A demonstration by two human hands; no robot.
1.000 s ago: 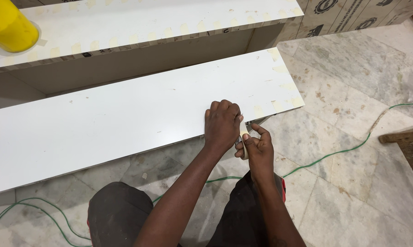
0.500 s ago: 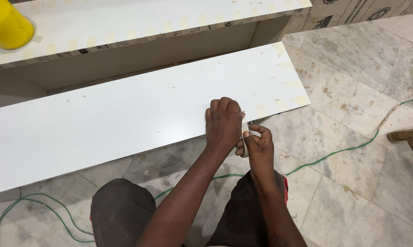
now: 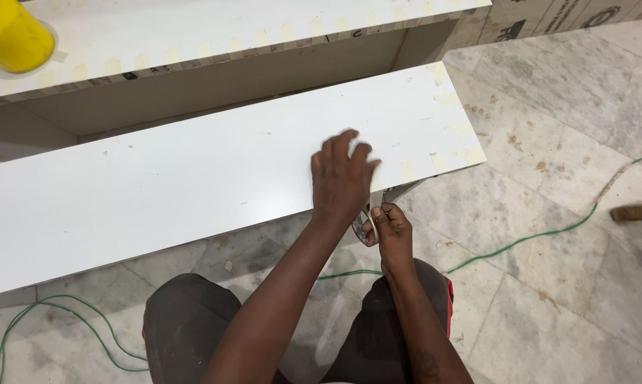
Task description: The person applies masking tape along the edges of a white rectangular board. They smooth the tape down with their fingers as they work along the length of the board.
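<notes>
White panel (image 3: 193,178): lies flat across marble floor (image 3: 548,284). Left hand (image 3: 342,178): open, fingers spread, resting on panel's near edge. Right hand (image 3: 387,227): closed around small tape roll (image 3: 367,226), just below that edge. Green cable (image 3: 520,242): near right.

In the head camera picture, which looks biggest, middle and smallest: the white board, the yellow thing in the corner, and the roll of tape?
1. White board, by far the biggest.
2. Yellow container, partly cut off by the picture edge.
3. Roll of tape, mostly hidden in the right hand.
</notes>
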